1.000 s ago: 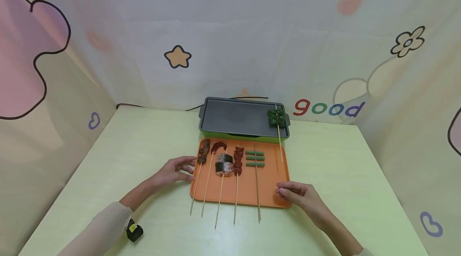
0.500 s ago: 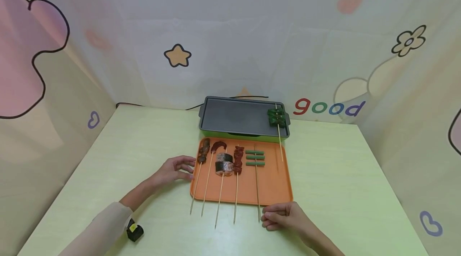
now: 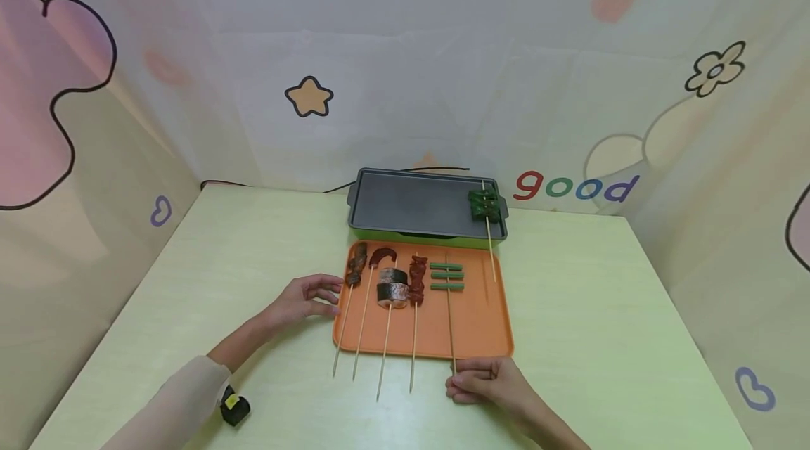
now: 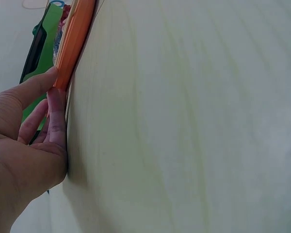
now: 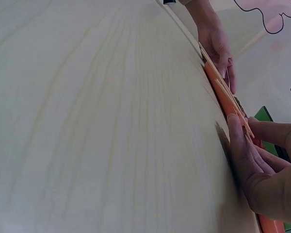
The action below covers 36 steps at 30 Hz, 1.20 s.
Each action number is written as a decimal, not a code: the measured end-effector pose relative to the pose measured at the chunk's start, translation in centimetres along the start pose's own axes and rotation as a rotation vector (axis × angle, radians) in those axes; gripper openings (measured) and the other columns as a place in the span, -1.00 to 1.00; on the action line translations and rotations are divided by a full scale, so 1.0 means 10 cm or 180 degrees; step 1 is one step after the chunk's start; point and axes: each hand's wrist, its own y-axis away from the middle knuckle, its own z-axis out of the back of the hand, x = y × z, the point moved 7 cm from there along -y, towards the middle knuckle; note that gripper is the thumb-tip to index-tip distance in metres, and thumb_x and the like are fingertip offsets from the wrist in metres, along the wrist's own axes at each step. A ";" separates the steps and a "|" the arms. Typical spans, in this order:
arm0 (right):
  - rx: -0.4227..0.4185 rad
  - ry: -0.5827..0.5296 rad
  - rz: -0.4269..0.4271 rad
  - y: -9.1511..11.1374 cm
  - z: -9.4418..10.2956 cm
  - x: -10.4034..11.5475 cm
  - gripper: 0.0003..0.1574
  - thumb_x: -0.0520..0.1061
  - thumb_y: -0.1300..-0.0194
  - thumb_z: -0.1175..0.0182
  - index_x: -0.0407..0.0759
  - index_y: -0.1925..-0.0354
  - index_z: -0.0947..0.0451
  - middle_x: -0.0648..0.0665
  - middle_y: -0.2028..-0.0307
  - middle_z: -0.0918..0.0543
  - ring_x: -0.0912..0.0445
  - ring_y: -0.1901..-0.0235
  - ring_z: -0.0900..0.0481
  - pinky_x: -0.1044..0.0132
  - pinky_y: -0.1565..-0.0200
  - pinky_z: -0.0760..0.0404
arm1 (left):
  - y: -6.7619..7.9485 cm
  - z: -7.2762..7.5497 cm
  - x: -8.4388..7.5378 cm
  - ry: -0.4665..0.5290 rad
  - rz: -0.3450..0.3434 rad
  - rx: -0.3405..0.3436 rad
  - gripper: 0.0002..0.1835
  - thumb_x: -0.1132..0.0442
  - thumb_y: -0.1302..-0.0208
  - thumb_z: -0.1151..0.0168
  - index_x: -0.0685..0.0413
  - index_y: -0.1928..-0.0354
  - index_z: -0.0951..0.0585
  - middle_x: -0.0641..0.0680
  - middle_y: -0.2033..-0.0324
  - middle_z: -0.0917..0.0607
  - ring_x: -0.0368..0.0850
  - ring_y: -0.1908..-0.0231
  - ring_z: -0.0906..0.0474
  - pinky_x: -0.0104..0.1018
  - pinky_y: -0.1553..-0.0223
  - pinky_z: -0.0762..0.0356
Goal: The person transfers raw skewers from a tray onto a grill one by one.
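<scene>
An orange tray [image 3: 482, 327] lies on the table with several skewers on it. My left hand [image 3: 302, 304] holds its left rim, thumb and fingers at the orange edge [image 4: 78, 41] in the left wrist view. At the tray's near right, my right hand [image 3: 492, 385] pinches the lower stick end of the green bean skewer [image 3: 446, 275], whose three green pieces lie on the tray. Left of it are a red meat skewer [image 3: 417, 281], a sushi-like roll skewer [image 3: 393, 288], a curled reddish skewer [image 3: 382, 257] and a brown meat skewer [image 3: 356, 265].
Behind the tray stands a green grill with a dark grey plate [image 3: 411, 202]. A green pepper skewer [image 3: 484, 205] lies at its right end, its stick reaching over the tray. A small black object [image 3: 235, 408] with a yellow mark sits beside the left sleeve.
My right hand has moved from the tray's right edge toward the near left and taken hold of the green bean skewer's stick. My left hand has stayed at the tray's left rim.
</scene>
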 end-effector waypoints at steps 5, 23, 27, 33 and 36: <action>-0.0094 0.0026 0.0055 0.00 0.01 0.02 -0.31 -0.28 -0.39 -0.27 -0.78 -0.24 -0.28 -0.30 0.13 -0.80 0.08 0.16 -0.82 0.31 0.05 -0.73 | 0.00 0.00 0.00 -0.0004 0.0000 -0.0008 -0.41 0.37 -0.26 -0.41 0.32 -0.32 -0.50 0.37 -0.18 -0.62 -0.13 0.02 -0.67 -0.51 0.04 -0.57; -0.0232 0.0240 0.0189 0.12 0.08 0.06 -0.31 -0.27 -0.36 -0.31 -0.72 -0.26 -0.33 -0.26 0.09 -0.79 0.14 0.16 -0.80 0.36 0.08 -0.73 | -0.01 0.00 0.00 -0.0017 -0.0006 -0.0010 -0.41 0.37 -0.25 -0.42 0.32 -0.32 -0.51 0.37 -0.17 -0.63 -0.17 0.04 -0.67 -0.52 0.04 -0.56; -0.0192 0.0273 0.0223 0.14 0.09 0.06 -0.31 -0.27 -0.36 -0.31 -0.72 -0.26 -0.34 -0.25 0.09 -0.80 0.15 0.15 -0.81 0.37 0.09 -0.73 | -0.01 0.00 0.00 -0.0003 -0.0005 -0.0004 -0.40 0.37 -0.24 -0.43 0.32 -0.32 -0.51 0.37 -0.17 -0.63 -0.16 0.04 -0.67 -0.51 0.04 -0.56; -0.0167 0.0378 0.0267 0.14 0.08 0.09 -0.32 -0.26 -0.37 -0.31 -0.70 -0.26 -0.36 -0.19 0.11 -0.81 0.18 0.15 -0.80 0.37 0.09 -0.73 | -0.01 0.01 -0.01 0.0016 -0.0048 0.0003 -0.41 0.38 -0.24 -0.43 0.35 -0.31 -0.50 0.38 -0.16 -0.63 -0.20 0.07 -0.67 -0.51 0.05 -0.57; -0.0182 0.0452 0.0337 0.12 0.08 0.15 -0.34 -0.27 -0.38 -0.29 -0.71 -0.25 -0.36 -0.21 0.09 -0.80 0.20 0.14 -0.79 0.36 0.07 -0.72 | -0.01 0.00 -0.01 0.0030 -0.0046 0.0007 -0.40 0.39 -0.24 -0.43 0.36 -0.31 -0.50 0.38 -0.16 -0.63 -0.25 0.09 -0.66 -0.51 0.05 -0.58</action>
